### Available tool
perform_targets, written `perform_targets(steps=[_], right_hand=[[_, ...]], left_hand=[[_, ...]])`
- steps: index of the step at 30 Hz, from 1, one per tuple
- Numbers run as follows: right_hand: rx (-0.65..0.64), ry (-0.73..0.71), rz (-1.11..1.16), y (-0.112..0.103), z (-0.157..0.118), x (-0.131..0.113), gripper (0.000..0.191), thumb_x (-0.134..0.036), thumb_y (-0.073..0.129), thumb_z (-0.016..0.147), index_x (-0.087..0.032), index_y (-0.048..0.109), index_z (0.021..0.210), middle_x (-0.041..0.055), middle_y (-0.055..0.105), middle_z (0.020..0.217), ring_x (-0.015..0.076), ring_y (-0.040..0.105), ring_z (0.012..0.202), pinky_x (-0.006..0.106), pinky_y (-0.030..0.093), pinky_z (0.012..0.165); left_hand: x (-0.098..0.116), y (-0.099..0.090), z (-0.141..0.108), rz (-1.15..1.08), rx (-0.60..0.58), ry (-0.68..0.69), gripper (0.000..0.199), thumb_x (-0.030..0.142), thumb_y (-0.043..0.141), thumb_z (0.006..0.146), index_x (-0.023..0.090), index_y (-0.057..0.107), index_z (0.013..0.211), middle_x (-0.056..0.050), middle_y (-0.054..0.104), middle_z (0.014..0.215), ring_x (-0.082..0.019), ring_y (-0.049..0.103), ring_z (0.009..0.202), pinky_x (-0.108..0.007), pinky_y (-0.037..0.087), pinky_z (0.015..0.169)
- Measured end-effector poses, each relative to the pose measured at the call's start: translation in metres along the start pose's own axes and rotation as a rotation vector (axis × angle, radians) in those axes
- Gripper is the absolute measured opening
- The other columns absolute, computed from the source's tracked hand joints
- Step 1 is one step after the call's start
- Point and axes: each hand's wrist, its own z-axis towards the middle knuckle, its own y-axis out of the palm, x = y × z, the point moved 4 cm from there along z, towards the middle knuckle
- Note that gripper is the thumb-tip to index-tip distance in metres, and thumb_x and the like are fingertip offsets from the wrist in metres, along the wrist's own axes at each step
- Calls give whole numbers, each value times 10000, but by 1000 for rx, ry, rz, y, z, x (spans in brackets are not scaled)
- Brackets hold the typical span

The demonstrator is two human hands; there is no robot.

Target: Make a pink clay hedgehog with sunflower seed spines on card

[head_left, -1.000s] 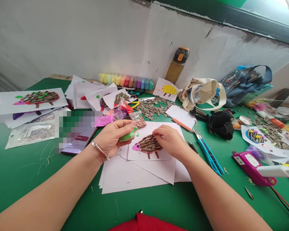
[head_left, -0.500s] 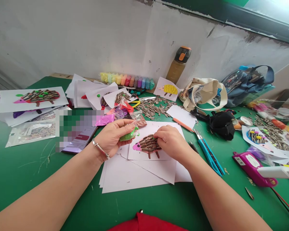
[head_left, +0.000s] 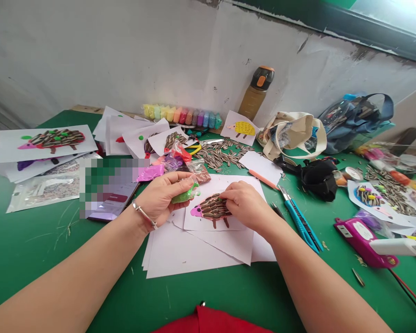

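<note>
My left hand (head_left: 166,196) is closed around a small plastic packet of green modelling clay (head_left: 183,196), held just above the paper. In front of me lies a hedgehog picture (head_left: 213,208), its body covered with striped sunflower seeds, its face pink and its legs brown. My right hand (head_left: 246,203) bends over the right part of the seed-covered body, thumb and forefinger pressed together at its upper edge. Whatever sits between those fingertips is hidden. Beneath the picture are several loose white sheets (head_left: 169,259).
Sunflower seeds (head_left: 222,155) lie heaped behind the sheets, near scissors (head_left: 197,149) and clay packets (head_left: 152,172). A blue utility knife (head_left: 300,222) rests to the right, beyond it a magenta device (head_left: 362,240). Finished hedgehog pictures (head_left: 52,138) and a phone (head_left: 114,201) are at left.
My right fingertips have shifted very slightly on the hedgehog's upper edge. The left hand keeps its hold on the green clay packet, and the rest looks the same.
</note>
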Motion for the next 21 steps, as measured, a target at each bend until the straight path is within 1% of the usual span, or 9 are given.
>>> perform_targets(steps=[6,12,14,17,19,21], right_hand=[[14,-26,-126,-4,-5,-3,341,-72,443,822,-229,733,909,54,656,884,202,467,818,328,312,742],[-16,-20,-140,-4,-6,-4,321,-65,451,818,-226,726,856,58,658,876,213,484,851,331,287,701],[9,-9,-124,-5,-6,-5,316,-63,444,820,-219,718,842,59,656,871,214,499,860,329,294,705],[89,44,-72,-7,-4,-4,284,-93,432,852,-201,693,816,62,642,844,202,525,846,317,315,706],[140,95,-47,-6,-2,-3,243,-176,449,888,-193,661,770,57,623,801,191,530,809,306,323,693],[158,135,-42,-3,1,-2,237,-259,483,895,-191,619,714,46,599,755,181,523,769,297,322,678]], left_hand=[[1,1,0,-4,-1,5,401,361,876,577,210,715,911,17,615,793,-95,591,688,-211,523,622],[2,2,-2,8,12,0,411,356,873,583,203,708,927,14,620,776,-100,595,684,-221,518,617],[2,2,-2,2,12,-1,401,342,870,592,201,708,930,11,626,779,-101,597,681,-226,518,621],[2,2,-1,-8,8,-1,377,328,866,600,201,712,920,9,634,782,-98,597,674,-225,515,624],[1,2,-1,-10,2,-2,363,327,863,605,202,713,911,7,641,792,-97,599,671,-217,511,615],[0,2,-1,-12,-6,-3,351,325,860,612,202,714,906,3,648,805,-98,604,675,-212,511,610]])
